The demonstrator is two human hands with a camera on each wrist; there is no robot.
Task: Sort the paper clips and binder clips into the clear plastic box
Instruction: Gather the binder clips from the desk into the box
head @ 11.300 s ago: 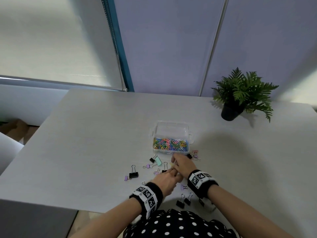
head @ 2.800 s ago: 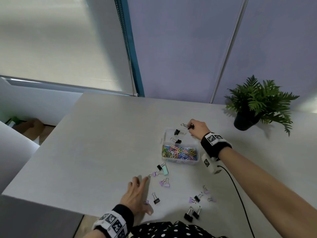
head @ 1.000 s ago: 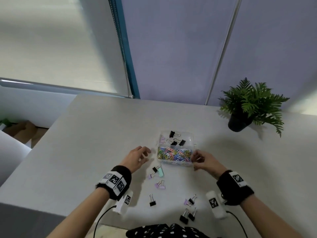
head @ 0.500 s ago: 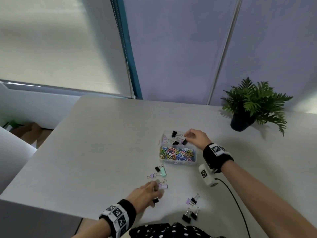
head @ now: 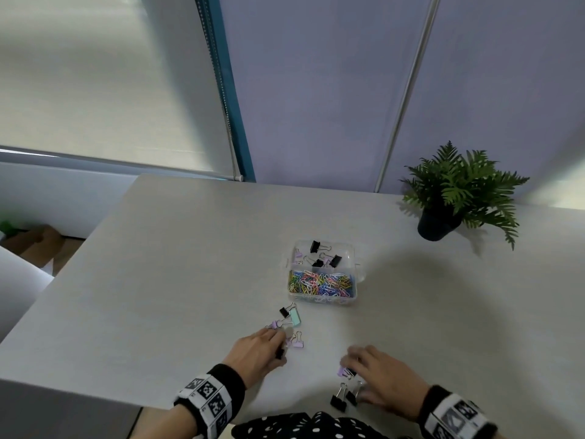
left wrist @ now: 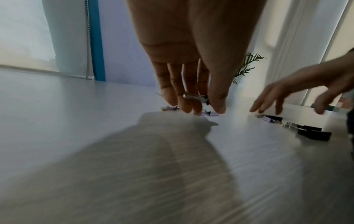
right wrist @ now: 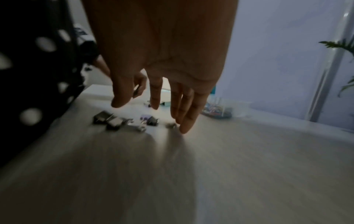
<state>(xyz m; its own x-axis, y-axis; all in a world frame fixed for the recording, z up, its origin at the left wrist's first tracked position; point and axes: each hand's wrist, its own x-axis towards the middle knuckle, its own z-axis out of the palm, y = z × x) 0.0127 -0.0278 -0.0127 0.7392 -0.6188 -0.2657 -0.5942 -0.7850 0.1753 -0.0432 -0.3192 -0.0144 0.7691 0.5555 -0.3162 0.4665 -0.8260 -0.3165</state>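
Observation:
The clear plastic box [head: 357, 282] stands mid-table, with coloured paper clips [head: 319, 282] in its near compartment and several binder clips [head: 316, 247] in the far one. My left hand [head: 278, 342] pinches a small black binder clip [left wrist: 195, 97] between thumb and fingers, just above the table. My right hand [head: 354, 369] hovers with straight, spread fingers over a purple and a black clip [right wrist: 149, 119]. Two black binder clips [head: 340, 402] lie at its thumb side near the table's front edge.
Loose on the table [head: 177, 280] between my left hand and the box are a mint clip [head: 296, 316], a black clip [head: 284, 312] and purple clips [head: 298, 343]. A potted plant [head: 443, 210] stands at the back right. The table's front edge runs close under both wrists.
My right hand has come back from the box's far compartment to the clips near the front edge. My left hand has taken hold of the small black clip it was touching.

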